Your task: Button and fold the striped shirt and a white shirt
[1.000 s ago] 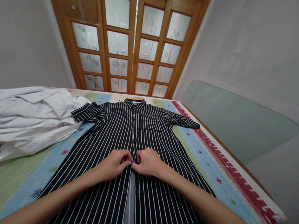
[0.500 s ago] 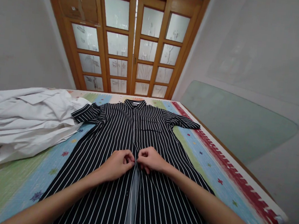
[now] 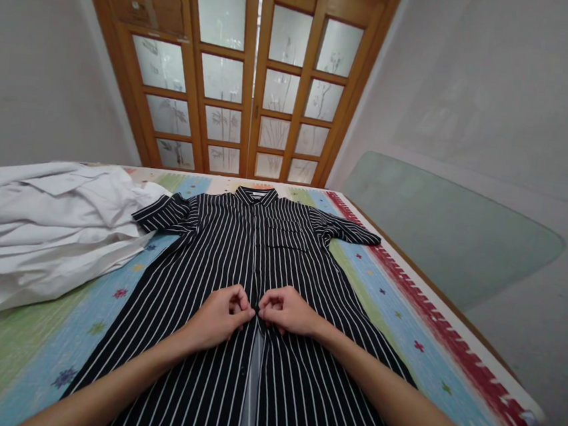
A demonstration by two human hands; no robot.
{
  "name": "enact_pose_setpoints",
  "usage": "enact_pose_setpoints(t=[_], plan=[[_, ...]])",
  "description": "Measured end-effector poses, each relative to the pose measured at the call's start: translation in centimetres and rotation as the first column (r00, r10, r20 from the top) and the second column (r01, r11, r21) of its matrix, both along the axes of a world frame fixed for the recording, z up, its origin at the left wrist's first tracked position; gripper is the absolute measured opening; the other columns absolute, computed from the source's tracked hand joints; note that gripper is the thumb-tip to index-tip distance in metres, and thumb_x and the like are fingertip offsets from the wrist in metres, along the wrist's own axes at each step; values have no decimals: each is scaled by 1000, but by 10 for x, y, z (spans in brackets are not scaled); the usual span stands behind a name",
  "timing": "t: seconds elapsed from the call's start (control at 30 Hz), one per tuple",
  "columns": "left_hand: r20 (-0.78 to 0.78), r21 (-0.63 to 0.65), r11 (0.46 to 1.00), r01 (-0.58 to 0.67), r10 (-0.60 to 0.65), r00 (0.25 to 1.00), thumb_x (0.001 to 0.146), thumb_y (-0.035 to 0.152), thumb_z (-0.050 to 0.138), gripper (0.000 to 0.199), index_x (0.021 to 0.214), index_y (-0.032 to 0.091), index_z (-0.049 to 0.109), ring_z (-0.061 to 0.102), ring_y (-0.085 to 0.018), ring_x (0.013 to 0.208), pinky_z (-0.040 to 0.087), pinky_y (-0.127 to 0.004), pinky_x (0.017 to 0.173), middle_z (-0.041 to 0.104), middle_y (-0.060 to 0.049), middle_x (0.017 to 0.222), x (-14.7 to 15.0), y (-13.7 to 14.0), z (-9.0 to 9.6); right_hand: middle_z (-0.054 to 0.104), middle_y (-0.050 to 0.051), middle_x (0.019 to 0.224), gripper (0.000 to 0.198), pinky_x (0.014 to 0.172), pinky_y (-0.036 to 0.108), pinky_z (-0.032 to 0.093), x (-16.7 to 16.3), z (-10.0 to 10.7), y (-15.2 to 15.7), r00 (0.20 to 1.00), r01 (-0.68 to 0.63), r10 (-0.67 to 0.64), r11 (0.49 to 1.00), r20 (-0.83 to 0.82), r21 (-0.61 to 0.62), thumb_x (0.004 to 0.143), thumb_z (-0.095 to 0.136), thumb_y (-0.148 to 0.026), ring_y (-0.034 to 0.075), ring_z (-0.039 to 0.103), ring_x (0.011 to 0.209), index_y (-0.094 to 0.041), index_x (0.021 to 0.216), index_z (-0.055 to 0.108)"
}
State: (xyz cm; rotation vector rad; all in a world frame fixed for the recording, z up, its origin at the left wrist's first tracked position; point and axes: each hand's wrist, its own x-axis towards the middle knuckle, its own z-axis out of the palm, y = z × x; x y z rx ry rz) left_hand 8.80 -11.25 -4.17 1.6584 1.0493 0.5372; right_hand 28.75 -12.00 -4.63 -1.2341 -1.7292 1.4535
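A black shirt with white stripes lies face up with its collar at the far end and both short sleeves spread. My left hand pinches the left edge of its front opening. Close beside it, my right hand pinches the opposite edge, the fingertips of both hands almost touching. Below the hands the front parts in a narrow gap, and a small button shows on the left edge. Above them the front lies together. Whatever sits between the fingertips is too small to make out.
A crumpled white cloth garment lies at the left, touching the striped shirt's sleeve. Beneath is a colourful patterned cover with its edge at the right. A pale green panel is against the right wall. Wooden glazed doors stand behind.
My right hand's fingers have shifted slightly left and curled closer to my left fingertips. Both hands stay at the shirt's front opening. The view has tilted a little.
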Motion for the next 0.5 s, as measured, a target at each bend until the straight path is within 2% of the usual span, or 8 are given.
enact_pose_setpoints(t=[0.17, 0.5], plan=[[68, -11, 1000, -14, 14, 998, 78, 37, 62, 22, 75, 20, 48, 52, -10, 49, 39, -20, 39, 59, 4, 66, 0, -1, -10, 59, -5, 53, 8, 33, 16, 34, 0, 0, -1, 1000, 14, -14, 1000, -28, -7, 70, 60, -23, 6, 46, 34, -16, 73, 61], [159, -53, 998, -29, 37, 987, 75, 36, 64, 29, 70, 21, 40, 54, -10, 56, 39, -17, 36, 60, 1, 75, 2, -2, -11, 60, -5, 54, 9, 35, 16, 34, 2, -3, -2, 999, 14, -13, 1000, -43, 6, 72, 62, -25, 6, 47, 35, -16, 75, 61]])
